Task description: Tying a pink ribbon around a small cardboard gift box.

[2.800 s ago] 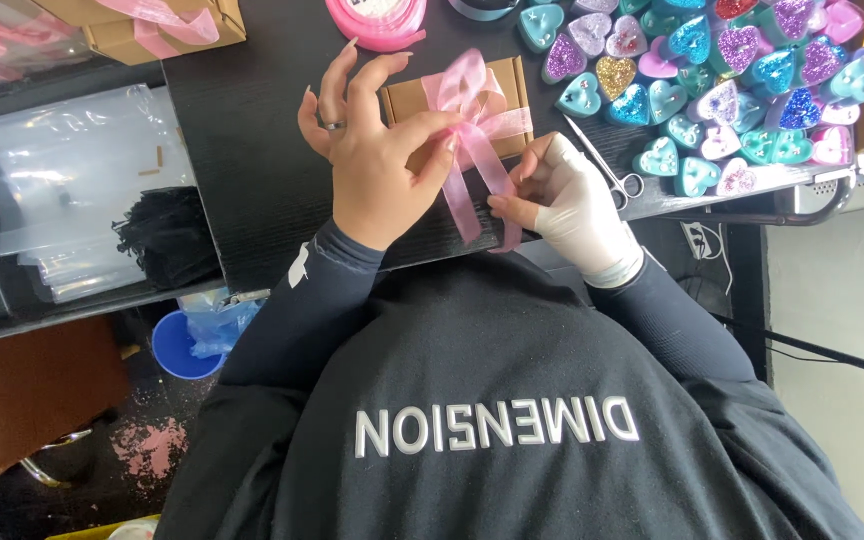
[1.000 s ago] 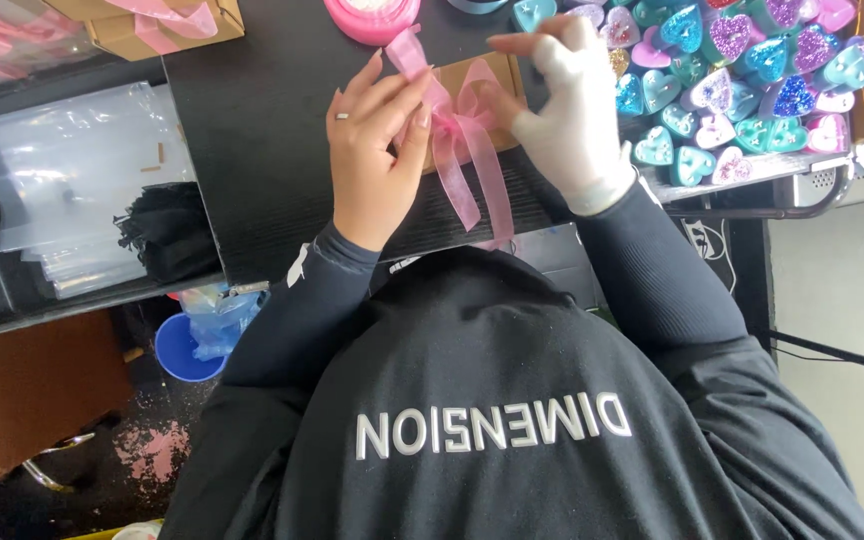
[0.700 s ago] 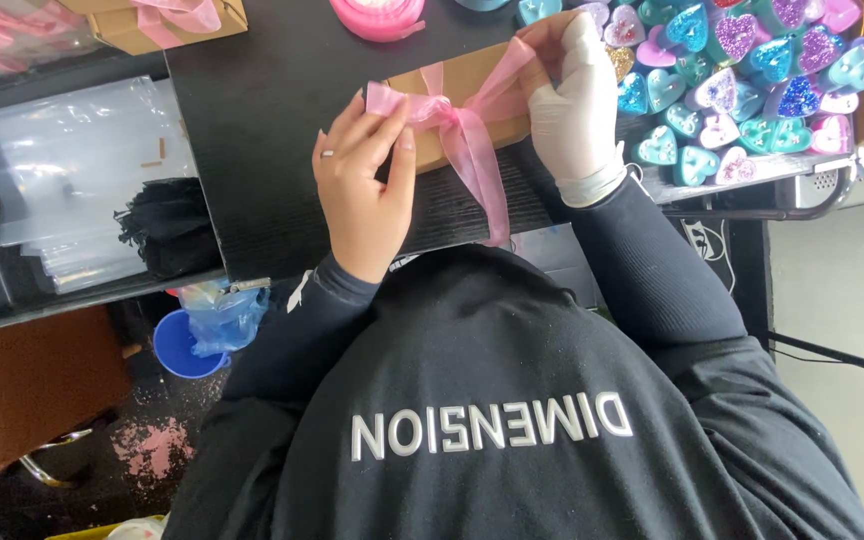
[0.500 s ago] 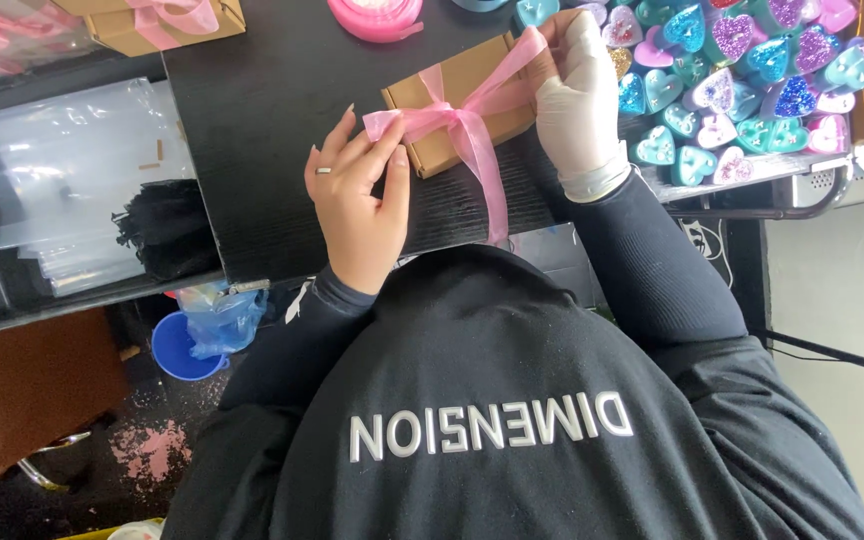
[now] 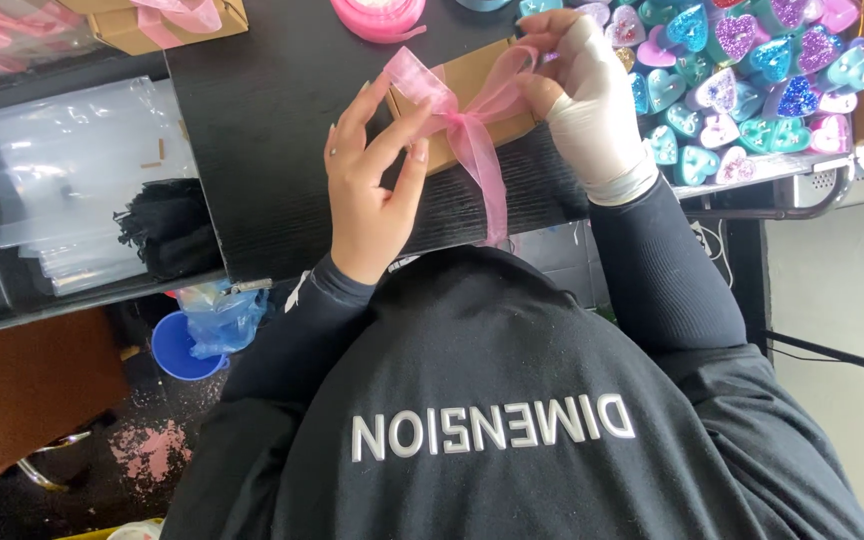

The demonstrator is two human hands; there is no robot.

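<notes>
Pink sheer ribbon point(image 5: 472, 130) ran across our kraft box point(image 5: 472, 85), our left hand point(image 5: 377, 190) pinching one loop, our gloved right hand point(image 5: 587, 100) gripping the other.

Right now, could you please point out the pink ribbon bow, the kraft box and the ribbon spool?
pink ribbon bow point(image 5: 460, 125), head view, knot.
kraft box point(image 5: 472, 75), head view, lid top.
ribbon spool point(image 5: 380, 17), head view, pink roll.
</notes>
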